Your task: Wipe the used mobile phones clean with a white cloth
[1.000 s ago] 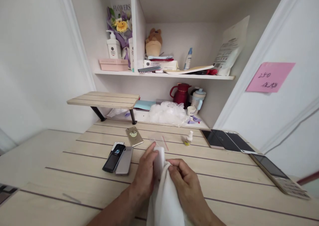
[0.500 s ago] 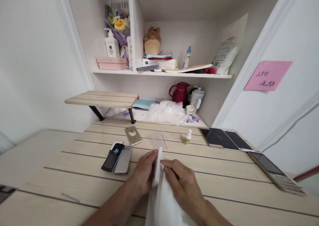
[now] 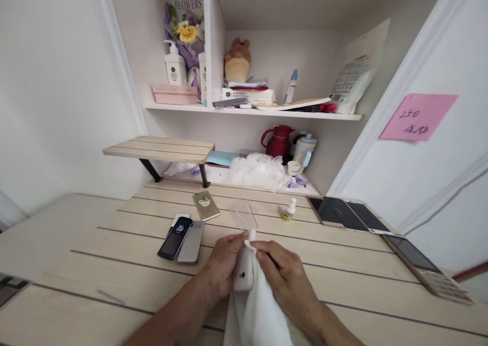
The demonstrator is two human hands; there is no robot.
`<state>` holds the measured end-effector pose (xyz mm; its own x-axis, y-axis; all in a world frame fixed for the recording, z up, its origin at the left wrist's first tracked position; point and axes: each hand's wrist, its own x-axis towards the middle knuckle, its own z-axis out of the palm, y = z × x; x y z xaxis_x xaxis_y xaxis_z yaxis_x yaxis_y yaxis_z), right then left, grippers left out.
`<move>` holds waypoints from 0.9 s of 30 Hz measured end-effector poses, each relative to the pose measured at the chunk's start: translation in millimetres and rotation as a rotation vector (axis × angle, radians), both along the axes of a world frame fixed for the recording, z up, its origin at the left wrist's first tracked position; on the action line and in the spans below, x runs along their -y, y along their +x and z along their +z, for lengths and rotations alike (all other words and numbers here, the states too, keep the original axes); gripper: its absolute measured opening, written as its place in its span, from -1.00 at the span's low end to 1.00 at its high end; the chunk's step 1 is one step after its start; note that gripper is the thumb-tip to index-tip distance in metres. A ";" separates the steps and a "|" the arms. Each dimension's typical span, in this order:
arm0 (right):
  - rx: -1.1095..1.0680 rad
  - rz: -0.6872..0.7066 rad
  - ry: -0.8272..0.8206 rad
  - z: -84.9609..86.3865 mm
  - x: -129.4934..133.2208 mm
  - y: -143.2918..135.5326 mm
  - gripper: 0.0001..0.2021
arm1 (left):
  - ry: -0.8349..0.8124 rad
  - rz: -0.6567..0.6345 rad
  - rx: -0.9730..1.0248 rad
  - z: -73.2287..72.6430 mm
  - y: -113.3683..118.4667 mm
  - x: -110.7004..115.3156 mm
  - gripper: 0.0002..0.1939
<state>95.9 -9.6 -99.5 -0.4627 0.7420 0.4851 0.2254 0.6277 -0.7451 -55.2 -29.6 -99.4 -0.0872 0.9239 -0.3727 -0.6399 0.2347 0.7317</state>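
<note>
My left hand [image 3: 225, 258] is closed around a white phone [image 3: 243, 279], held up on its edge above the table with its camera end toward me. In my right hand [image 3: 284, 272] a white cloth [image 3: 263, 313] is pinched between thumb and forefinger. Part of the cloth lies against the phone's upper far end, and the rest hangs down toward the bottom of the view. The cloth and my fingers cover much of the phone. Just beyond my hands lies a clear zip bag [image 3: 241, 214] with a red strip.
To the left lie a black keypad phone [image 3: 175, 238], a grey phone [image 3: 191, 242] and a gold phone [image 3: 206, 206]. A small spray bottle [image 3: 290, 210] stands beyond my right hand. Several dark-screened phones [image 3: 345, 214] and a gold keypad phone [image 3: 423, 267] line the right. A small wooden stand [image 3: 160, 149] is at back left.
The phone has turned in my left hand, so its back with the camera now shows. The cloth in my right hand has shifted onto the phone's far end.
</note>
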 end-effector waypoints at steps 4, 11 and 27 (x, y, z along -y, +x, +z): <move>0.051 0.140 0.047 4.3 10.6 -2.6 -0.74 | 0.003 0.064 -0.014 -2.8 -8.7 -5.1 -0.73; 0.037 0.115 0.020 4.3 -5.7 3.5 -0.74 | 0.023 -0.007 0.003 -0.2 -6.0 -3.0 -0.78; -0.002 0.214 0.067 2.1 3.0 0.4 -0.72 | -0.122 -0.100 0.141 -0.6 -16.9 -7.5 -0.75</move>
